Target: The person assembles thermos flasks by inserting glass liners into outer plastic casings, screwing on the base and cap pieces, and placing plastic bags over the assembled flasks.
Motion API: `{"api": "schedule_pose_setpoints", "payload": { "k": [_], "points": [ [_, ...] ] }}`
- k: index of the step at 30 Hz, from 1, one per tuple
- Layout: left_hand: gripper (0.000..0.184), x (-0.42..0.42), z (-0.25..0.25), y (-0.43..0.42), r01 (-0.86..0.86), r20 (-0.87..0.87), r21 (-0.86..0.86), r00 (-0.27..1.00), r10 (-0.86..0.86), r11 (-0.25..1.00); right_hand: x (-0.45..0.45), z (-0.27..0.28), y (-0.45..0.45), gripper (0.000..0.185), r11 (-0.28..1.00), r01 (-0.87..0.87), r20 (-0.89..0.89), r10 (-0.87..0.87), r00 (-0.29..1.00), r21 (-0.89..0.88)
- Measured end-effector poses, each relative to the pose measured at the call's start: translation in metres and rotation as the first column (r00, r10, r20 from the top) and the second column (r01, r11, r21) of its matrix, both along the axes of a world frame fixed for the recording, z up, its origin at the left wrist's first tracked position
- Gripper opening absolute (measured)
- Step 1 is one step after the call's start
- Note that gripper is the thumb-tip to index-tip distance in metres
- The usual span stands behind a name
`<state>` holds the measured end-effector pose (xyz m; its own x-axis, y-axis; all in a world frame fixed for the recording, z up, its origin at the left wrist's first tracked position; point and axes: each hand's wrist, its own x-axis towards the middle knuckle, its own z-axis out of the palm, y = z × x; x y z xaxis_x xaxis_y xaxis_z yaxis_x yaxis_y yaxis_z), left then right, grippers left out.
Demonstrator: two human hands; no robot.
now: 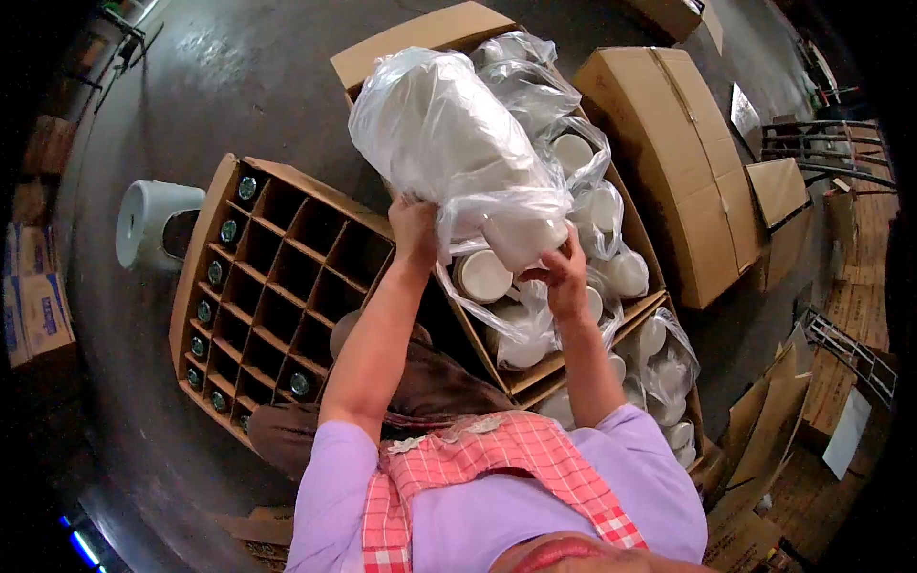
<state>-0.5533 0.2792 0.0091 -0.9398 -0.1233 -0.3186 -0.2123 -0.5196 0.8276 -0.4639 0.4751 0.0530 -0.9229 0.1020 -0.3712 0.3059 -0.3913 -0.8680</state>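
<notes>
A large clear plastic bag (449, 124) with white contents lies slanted over an open carton (497, 387). My left hand (413, 227) is closed on the near left edge of this bag. At the bag's near end, my right hand (562, 272) curls its fingers around the edge of a white round-ended cylinder (523, 237). Its exact kind I cannot make out. Below, inside the carton, stands another white cylinder (482, 277) in plastic. More bagged white cylinders (573, 155) fill the carton's right side.
To the left, a divided cardboard box (277, 277) holds several glass-like pieces (228, 230) along its edge cells. A white stool (148, 224) is beyond it. A closed carton (673, 162) stands right; flattened cardboard (764, 430) leans at lower right.
</notes>
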Motion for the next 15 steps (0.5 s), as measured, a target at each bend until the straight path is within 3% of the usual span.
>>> {"api": "schedule_pose_setpoints", "payload": {
  "k": [3, 6, 7, 9, 10, 12, 13, 14, 15],
  "points": [
    [0.029, 0.0, -0.019, 0.002, -0.015, 0.076, 0.049, 0.997, 0.011, 0.999, -0.011, 0.003, 0.009, 0.081, 0.99, 0.106, 0.081, -0.098, 0.992, -0.096],
    [0.031, -0.011, -0.036, 0.015, 0.103, 0.129, 0.057, 0.986, -0.11, 0.993, -0.009, 0.01, 0.004, 0.079, 0.963, 0.177, -0.087, -0.162, 0.983, 0.205],
    [0.03, -0.018, -0.038, 0.022, 0.172, 0.171, -0.036, 0.972, -0.163, 0.984, -0.012, 0.015, 0.0, 0.079, 0.93, 0.216, -0.171, -0.171, 0.97, 0.298],
    [0.029, -0.029, -0.047, 0.042, 0.321, 0.281, -0.204, 0.924, -0.258, 0.925, -0.025, 0.024, 0.017, 0.075, 0.91, 0.277, -0.111, -0.255, 0.961, 0.307],
    [0.026, -0.034, -0.068, 0.059, 0.362, 0.207, -0.139, 0.921, -0.33, 0.922, -0.039, 0.015, 0.032, 0.073, 0.872, 0.322, -0.188, -0.27, 0.944, 0.369],
    [0.028, -0.025, -0.048, 0.081, 0.407, 0.168, 0.005, 0.9, -0.402, 0.914, -0.069, 0.009, 0.063, 0.068, 0.796, 0.387, -0.344, -0.241, 0.908, 0.466],
    [0.031, -0.006, -0.005, 0.081, 0.399, 0.217, 0.09, 0.887, -0.409, 0.913, -0.08, 0.009, 0.07, 0.066, 0.763, 0.402, -0.41, -0.197, 0.891, 0.507],
    [0.033, -0.003, 0.003, 0.077, 0.522, 0.193, 0.05, 0.832, -0.521, 0.852, -0.086, 0.036, 0.063, 0.069, 0.746, 0.315, -0.261, -0.195, 0.946, 0.587],
    [0.035, -0.001, 0.007, 0.074, 0.635, 0.177, 0.008, 0.76, -0.626, 0.773, -0.101, 0.03, 0.07, 0.07, 0.616, 0.29, -0.276, -0.12, 0.954, 0.732]
  ]
}}
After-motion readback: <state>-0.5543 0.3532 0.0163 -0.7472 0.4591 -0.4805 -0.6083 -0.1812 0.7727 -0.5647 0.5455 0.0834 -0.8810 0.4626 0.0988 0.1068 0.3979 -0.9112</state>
